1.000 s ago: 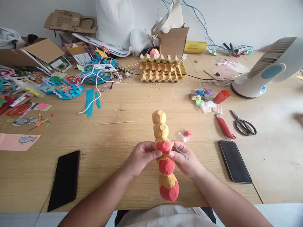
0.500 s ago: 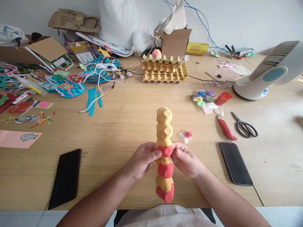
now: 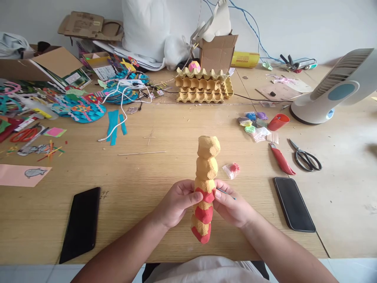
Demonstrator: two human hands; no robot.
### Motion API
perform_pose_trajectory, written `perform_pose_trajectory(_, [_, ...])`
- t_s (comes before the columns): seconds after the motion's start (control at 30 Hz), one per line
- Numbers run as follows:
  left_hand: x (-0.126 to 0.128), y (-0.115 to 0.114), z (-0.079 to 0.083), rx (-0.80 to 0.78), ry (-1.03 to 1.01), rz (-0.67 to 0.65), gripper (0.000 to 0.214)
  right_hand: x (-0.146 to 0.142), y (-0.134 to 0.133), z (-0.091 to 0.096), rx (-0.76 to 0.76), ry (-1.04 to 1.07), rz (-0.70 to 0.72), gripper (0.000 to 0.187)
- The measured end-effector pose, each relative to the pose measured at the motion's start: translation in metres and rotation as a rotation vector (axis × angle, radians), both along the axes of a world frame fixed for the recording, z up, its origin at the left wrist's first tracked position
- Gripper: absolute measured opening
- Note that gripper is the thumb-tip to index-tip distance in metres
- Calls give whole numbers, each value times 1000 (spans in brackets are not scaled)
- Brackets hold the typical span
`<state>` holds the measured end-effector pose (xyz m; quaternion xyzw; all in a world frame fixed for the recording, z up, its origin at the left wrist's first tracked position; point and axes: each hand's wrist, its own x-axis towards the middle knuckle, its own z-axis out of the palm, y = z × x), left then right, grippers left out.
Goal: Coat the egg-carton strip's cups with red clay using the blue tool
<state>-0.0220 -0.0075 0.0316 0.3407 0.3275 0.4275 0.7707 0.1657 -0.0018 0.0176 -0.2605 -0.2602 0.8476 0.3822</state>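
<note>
A strip of yellow egg carton (image 3: 207,168) stands lengthwise between my hands, with red clay (image 3: 204,214) pressed over the cups at its near end. My left hand (image 3: 178,202) grips the strip from the left, its thumb on the third cup's red patch. On the other side my right hand (image 3: 232,206) is closed at the strip's edge, thumb against the same cup. A thin blue stick (image 3: 226,193) pokes out from this hand; most of it is hidden. Just beyond lies an opened clear bag with red clay (image 3: 234,168).
To the right are a phone (image 3: 294,204), a red-handled cutter (image 3: 282,160), black scissors (image 3: 306,157), bagged clay (image 3: 250,122) and a white fan (image 3: 330,94). A black tablet (image 3: 81,224) lies left. More egg cartons (image 3: 203,86) stand at the back, paper crafts (image 3: 84,108) at the far left.
The strip has tipped, its far end shifting right and rising toward me, while the red near end has moved away and left. More of the blue stick shows at my right hand.
</note>
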Motion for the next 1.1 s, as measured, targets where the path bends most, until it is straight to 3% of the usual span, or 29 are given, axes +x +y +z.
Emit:
perform_pose_trajectory(0.53, [1, 0, -2, 10, 53, -55, 31, -1, 0, 2, -6, -61, 18, 29])
perform_pose_trajectory(0.8, [-1, 2, 2, 10, 47, -64, 48, -2, 0, 1, -22, -43, -15, 32])
perform_pose_trajectory(1.1, [-5, 2, 1, 36, 64, -85, 29, -1, -1, 0, 34, -59, 6, 30])
